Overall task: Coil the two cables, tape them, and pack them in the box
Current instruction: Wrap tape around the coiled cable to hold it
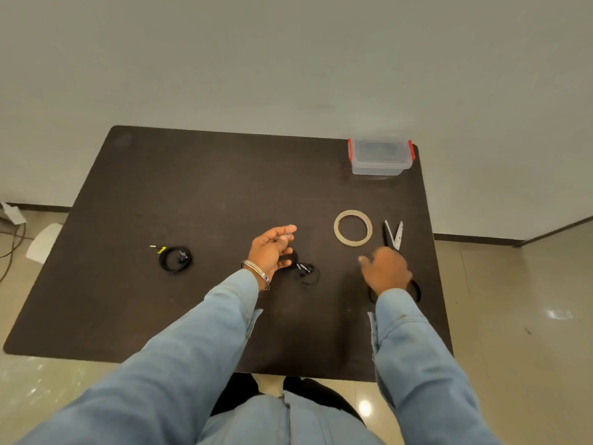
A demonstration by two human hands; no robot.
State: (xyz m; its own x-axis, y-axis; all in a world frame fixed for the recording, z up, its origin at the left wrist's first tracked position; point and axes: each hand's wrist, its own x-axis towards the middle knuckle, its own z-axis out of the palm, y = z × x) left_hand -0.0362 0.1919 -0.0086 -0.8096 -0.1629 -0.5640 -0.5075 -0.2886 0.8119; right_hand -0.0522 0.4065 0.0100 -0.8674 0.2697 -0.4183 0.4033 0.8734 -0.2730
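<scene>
No brand, label or legible writing shows on any item; the only marking is a yellow tag on 1 lead of the left coiled black cable [175, 259], which lies flat on the dark rectangular tabletop [192, 194], well apart from both hands.

The left hand [269, 252] is raised palm-up, fingers loosely curled, pinching a small pale scrap [287, 234] at the fingertips, probably clear tape, too blurred to confirm; a metal bangle [256, 273] circles its wrist; just beside and partly under this hand lies the second black cable with silver plugs [303, 270], loosely bunched on the table.

The right hand [385, 268] rests back-up over the handles of the black-handled scissors [394, 236], whose blades point away and stand apart in a V; whether its fingers grip the handles cannot be told.

The beige ring-shaped tape roll [353, 228] lies flat between the 2 hands, just left of the scissors.

The clear plastic box with red latches [381, 157], lid on, stands at the far right corner of the table, near the grey wall [288, 59].

Pale tiled floor [513, 300] surrounds the table; both arms wear light-blue sleeves.
</scene>
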